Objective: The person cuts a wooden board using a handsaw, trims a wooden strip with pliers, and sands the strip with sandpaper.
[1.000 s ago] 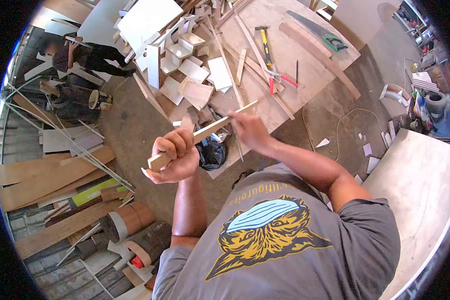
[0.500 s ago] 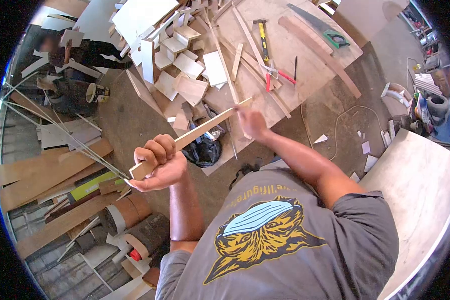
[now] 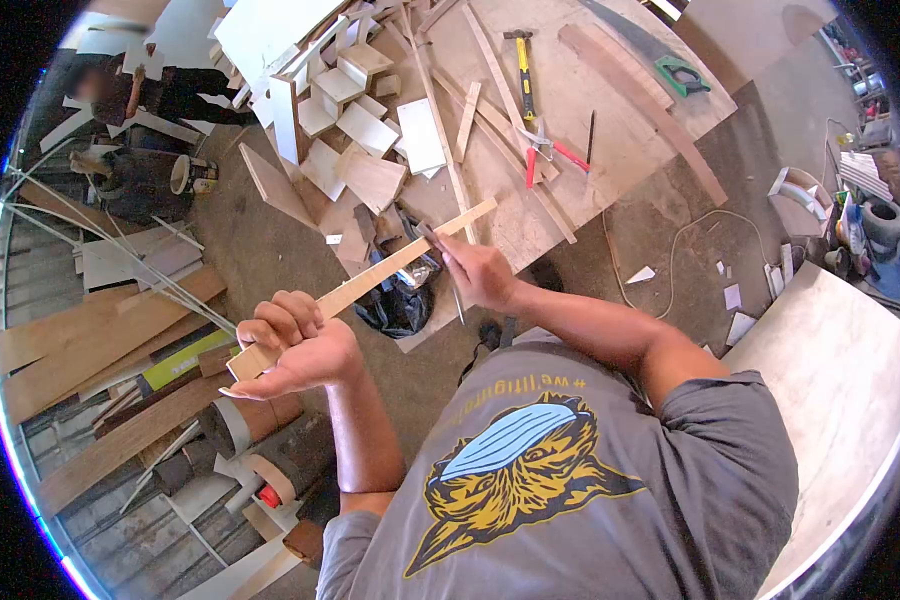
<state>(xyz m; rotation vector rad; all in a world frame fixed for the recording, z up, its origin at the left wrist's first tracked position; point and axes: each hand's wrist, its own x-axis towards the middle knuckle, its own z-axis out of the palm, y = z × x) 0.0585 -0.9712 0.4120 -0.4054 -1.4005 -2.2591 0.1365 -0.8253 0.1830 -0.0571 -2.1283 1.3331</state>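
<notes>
A long, narrow wooden strip runs diagonally in front of my body, raised above the floor. My left hand is closed round its lower left end, fingers over the top. My right hand meets the strip nearer its far end, with the fingers pressed together. Under those fingertips a small dark grey flat piece lies against the strip; its kind is too small to make out. Behind the strip, a black plastic bag sits at the worktable's near corner.
The plywood worktable holds a hammer, red-handled pliers, a green-handled handsaw and several wood strips. Board offcuts are piled at its left. Planks lie on the left floor. Another person is at upper left.
My right hand has moved back along the strip from its far end, towards my left hand. The left hand and the strip have shifted slightly left and down in view.
</notes>
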